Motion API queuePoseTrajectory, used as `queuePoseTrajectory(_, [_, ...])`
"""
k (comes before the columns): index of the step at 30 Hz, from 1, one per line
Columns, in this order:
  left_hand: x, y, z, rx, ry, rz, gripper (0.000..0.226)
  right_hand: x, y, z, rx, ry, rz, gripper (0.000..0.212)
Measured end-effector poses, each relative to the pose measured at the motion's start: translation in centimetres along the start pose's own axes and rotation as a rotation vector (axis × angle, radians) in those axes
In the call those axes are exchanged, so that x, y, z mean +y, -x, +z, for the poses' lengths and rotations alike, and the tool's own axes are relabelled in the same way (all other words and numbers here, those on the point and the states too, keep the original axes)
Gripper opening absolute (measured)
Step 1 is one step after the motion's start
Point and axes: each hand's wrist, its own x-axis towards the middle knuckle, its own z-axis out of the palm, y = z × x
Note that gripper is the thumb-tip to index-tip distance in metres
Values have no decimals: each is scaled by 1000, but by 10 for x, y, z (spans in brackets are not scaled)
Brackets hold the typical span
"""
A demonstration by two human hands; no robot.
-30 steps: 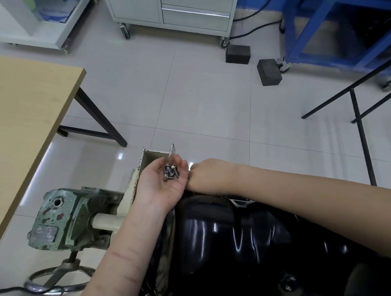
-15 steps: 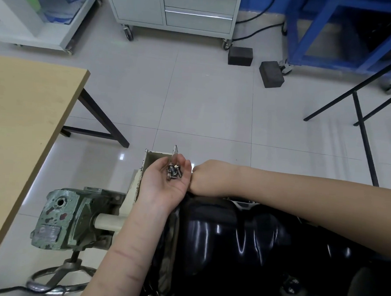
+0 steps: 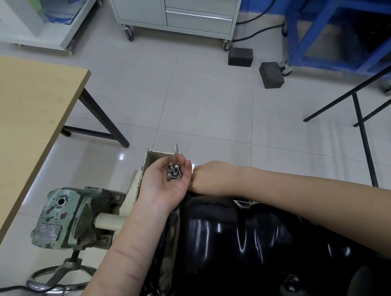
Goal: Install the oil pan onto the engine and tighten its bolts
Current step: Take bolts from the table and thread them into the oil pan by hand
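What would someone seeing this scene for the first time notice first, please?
Most likely the left hand near the centre, palm up and cupping a small pile of bolts. Just right of it, the right hand is curled at the far edge of the glossy black oil pan, which fills the lower right. At lower left sits a worn green gearbox beside a wooden table.

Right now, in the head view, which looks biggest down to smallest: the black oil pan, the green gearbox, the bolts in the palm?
1. Black oil pan, though it sits nearest the camera.
2. Green gearbox.
3. Bolts lying in the left hand, by far the smallest.
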Motion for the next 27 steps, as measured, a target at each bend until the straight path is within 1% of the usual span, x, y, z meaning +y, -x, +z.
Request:
queuePoseTrajectory(4, [0,2,-2,-28,-13,0,26,-2,2,-3,-4,7,-2,27])
queuePoseTrajectory(6, [0,2,0,-61,-27,-12,30,-3,5,-5,-11,-53,23,27])
queuePoseTrajectory(7, [0,3,2,-80,-30,-19,31,0,9,-8,-22,-114,72,25])
queuePoseTrajectory(9, [1,3,4,-121,-38,-24,32,9,21,-18,-23,-310,244,24])
queuePoseTrajectory(10, [2,4,5,-137,-49,-25,32,15,29,-23,56,-427,333,25])
queuePoseTrajectory(11, [1,4,7,-149,-62,-26,32,20,38,-28,192,-530,410,24])
queuePoseTrajectory(13, [-2,6,12,-168,-89,-32,33,24,52,-36,564,-738,531,21])
queuePoseTrajectory(14, [-5,8,15,-179,-95,-40,34,22,56,-39,695,-815,549,21])
queuePoseTrajectory(15, [-8,10,18,-191,-87,-53,35,19,58,-42,731,-830,555,23])
queuePoseTrajectory(16, [-10,11,21,-200,-63,-67,36,16,57,-44,700,-786,560,27])
queuePoseTrajectory(18, [-12,12,27,-213,-1,-94,34,11,53,-39,554,-608,570,31])
queuePoseTrajectory(19, [-13,12,29,-214,15,-104,33,9,53,-37,528,-573,577,31])
queuePoseTrajectory(20, [-13,11,29,-214,11,-109,33,9,54,-36,541,-579,578,30])
queuePoseTrajectory(23, [-12,9,30,-231,-76,-101,40,9,61,-36,641,-725,515,24])
queuePoseTrajectory(27, [-12,9,31,-259,-165,-103,44,10,62,-33,674,-764,511,18])
